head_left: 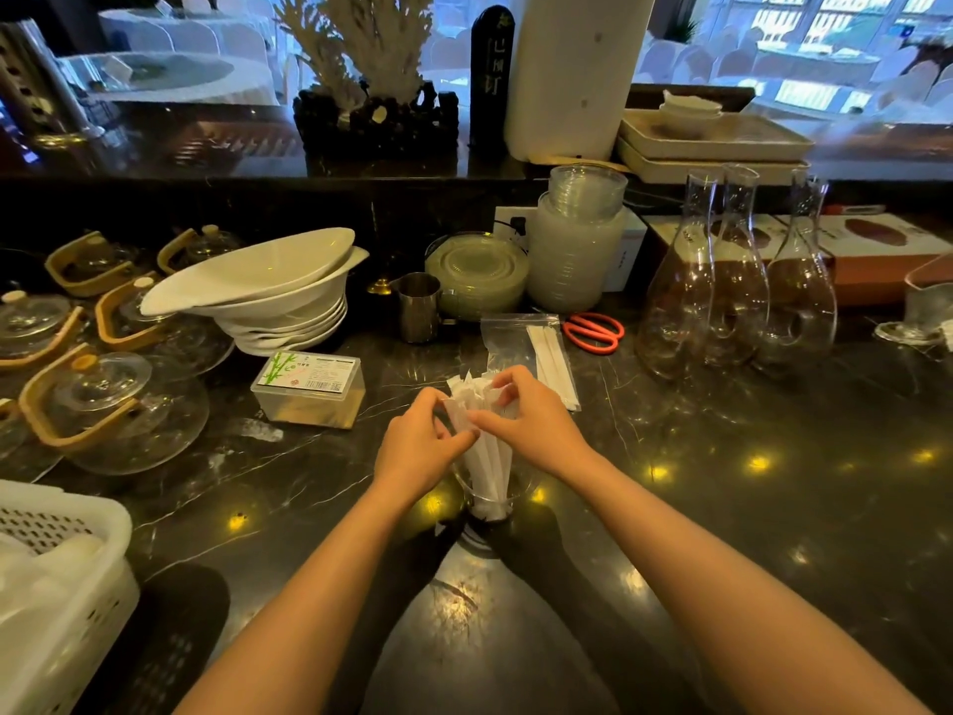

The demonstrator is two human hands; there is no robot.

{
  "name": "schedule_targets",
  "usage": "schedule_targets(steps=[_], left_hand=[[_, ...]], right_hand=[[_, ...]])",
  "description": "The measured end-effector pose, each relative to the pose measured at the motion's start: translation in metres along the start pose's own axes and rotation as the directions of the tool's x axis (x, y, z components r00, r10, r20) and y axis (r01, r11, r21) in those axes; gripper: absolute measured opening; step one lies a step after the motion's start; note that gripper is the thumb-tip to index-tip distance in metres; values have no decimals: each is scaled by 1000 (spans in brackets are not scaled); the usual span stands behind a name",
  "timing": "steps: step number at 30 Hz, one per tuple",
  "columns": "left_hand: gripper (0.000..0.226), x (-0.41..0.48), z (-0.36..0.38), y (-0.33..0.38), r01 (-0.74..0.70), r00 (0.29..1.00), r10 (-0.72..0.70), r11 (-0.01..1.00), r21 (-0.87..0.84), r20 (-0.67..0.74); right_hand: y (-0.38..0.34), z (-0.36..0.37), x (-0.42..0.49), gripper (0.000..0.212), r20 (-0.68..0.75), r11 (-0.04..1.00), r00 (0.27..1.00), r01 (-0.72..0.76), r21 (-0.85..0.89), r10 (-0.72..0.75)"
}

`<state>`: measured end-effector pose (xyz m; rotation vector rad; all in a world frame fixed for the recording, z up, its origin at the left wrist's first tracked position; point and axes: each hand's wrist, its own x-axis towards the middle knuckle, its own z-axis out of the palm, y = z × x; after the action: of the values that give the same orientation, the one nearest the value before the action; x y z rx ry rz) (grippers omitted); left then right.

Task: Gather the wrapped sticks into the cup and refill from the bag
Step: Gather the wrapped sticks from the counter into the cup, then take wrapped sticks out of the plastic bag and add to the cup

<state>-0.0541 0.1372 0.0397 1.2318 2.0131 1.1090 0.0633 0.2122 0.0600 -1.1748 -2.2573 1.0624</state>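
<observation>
A clear, round plastic cup (492,490) stands on the dark, veined marble tabletop (722,482) just in front of the person, with a bundle of thin, white paper-wrapped sticks (487,456) standing in it and fanning out above the rim. The left hand (420,448) and the right hand (526,420) are both curled around the upper part of this bundle from either side, fingertips pinching the wrappers together. Just beyond the hands lies a clear, flat zip-top plastic bag (521,343) with a few more white wrapped sticks inside, along its right edge.

The sticks look light and fairly stiff, but their paper sleeves are probably slick and easily creased, so a gentle squeeze near mid-length should square them without crushing. The cup looks light and top-heavy with its load; it may tip, so one hand would best steady it low down. The bag is limp and should be lifted by its open edge.
</observation>
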Motion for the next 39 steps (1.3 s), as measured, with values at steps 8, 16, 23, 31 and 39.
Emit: schedule_targets(steps=[8, 16, 23, 31, 39], left_hand=[[38, -2, -13, 19, -100, 979, 140, 964, 246, -150], [47, 63, -38, 56, -309, 941, 337, 836, 454, 19], [49, 144, -18, 34, -246, 952, 93, 800, 548, 292], [57, 182, 40, -6, 32, 906, -161, 948, 316, 392], [62, 207, 66, -28, 285, 867, -268, 958, 23, 421]], right_hand=[[-5, -11, -5, 43, -69, 990, 992, 97, -107, -104], [-6, -52, 30, 47, -232, 965, 959, 108, -237, -164], [43, -66, 83, 58, -182, 898, 981, -143, -417, 71], [96, -43, 119, 66, 16, 821, 934, -307, -482, 358], [122, -28, 143, 68, 0, 849, 879, -460, -260, 476]])
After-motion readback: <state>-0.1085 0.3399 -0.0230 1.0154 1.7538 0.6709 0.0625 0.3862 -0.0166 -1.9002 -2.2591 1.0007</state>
